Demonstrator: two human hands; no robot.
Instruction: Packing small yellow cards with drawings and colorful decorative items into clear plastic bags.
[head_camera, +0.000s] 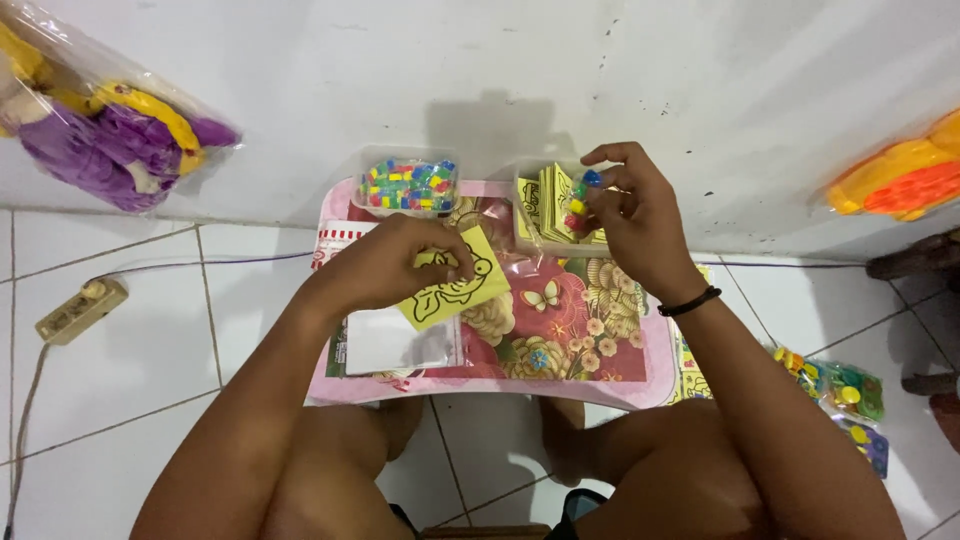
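Observation:
My left hand (395, 262) pinches a small yellow card (455, 292) with a black fish outline, held just above a pink flowered lap table (560, 345). My right hand (630, 220) holds a small clear packet of coloured beads (578, 200) over a clear tub of yellow cards (545, 205) at the table's back right. A black band circles my right wrist. A second clear tub of mixed coloured beads (407, 186) stands at the back left, apart from both hands.
White paper in a clear sleeve (390, 342) lies under my left forearm. The white wall rises right behind the table. Bagged toys hang left (100, 130) and right (900, 180). A power strip (80, 310) and bead packets (840, 395) lie on the tiles.

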